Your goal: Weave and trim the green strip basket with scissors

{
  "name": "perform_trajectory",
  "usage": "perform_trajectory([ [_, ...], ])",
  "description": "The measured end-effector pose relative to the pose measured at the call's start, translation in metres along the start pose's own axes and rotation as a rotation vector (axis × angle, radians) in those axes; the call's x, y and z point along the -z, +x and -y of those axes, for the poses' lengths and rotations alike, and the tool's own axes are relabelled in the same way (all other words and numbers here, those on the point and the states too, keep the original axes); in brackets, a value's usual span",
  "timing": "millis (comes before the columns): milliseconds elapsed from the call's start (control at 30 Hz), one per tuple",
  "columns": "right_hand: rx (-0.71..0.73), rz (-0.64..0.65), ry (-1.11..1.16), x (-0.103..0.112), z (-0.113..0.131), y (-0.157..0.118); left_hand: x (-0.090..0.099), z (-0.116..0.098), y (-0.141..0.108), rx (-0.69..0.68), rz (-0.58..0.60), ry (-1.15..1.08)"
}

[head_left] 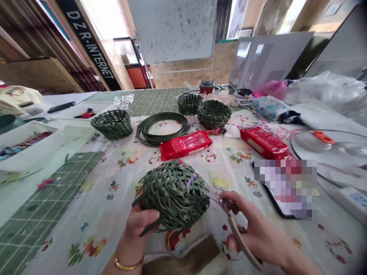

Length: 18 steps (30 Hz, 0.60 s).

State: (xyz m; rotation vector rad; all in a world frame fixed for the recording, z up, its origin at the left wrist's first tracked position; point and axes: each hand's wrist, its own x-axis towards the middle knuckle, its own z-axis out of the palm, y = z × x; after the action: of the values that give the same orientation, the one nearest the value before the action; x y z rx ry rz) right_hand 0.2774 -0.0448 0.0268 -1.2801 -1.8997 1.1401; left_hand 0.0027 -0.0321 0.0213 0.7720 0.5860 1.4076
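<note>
The right hand [252, 231] grips one pair of scissors [238, 235], axis five-to-eleven o'clock, blades toward eleven, at one central woven bundle [177, 196] the left hand [141, 219] grasps; three baskets [214, 114] stand ten-to-one o'clock.

A craft workroom is shown, possibly set up inside an office or classroom. Woven green baskets [111, 124] and a coil of green strip [163, 129] are laid out on a surface [114, 229] that is covered with a fruit-printed cloth and, in parts, green gridded mats [37, 194]. Small coloured pieces are kept in white trays [27, 143]. Behind, a whiteboard [176, 30] covered in handwriting is seen, and "DZR-INTERNET" is printed on a dark panel [90, 46] near bright windows and curtains [34, 42].
</note>
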Motion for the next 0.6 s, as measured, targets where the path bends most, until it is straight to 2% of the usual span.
perform_trajectory([
  [167, 0.081, 0.003, -0.013, -0.002, -0.001, 0.001, 0.011, 0.001, -0.004, 0.002, -0.031, 0.051],
  [367, 0.053, 0.07, 0.004, -0.003, 0.003, 0.004, 0.028, 0.005, -0.013, -0.016, -0.015, 0.195],
  [533, 0.136, 0.098, 0.05, -0.002, -0.004, 0.003, 0.025, 0.001, -0.015, -0.072, -0.047, 0.268],
  [600, 0.14, 0.121, 0.069, -0.001, -0.004, 0.003, 0.022, -0.001, -0.014, -0.05, -0.045, 0.248],
])
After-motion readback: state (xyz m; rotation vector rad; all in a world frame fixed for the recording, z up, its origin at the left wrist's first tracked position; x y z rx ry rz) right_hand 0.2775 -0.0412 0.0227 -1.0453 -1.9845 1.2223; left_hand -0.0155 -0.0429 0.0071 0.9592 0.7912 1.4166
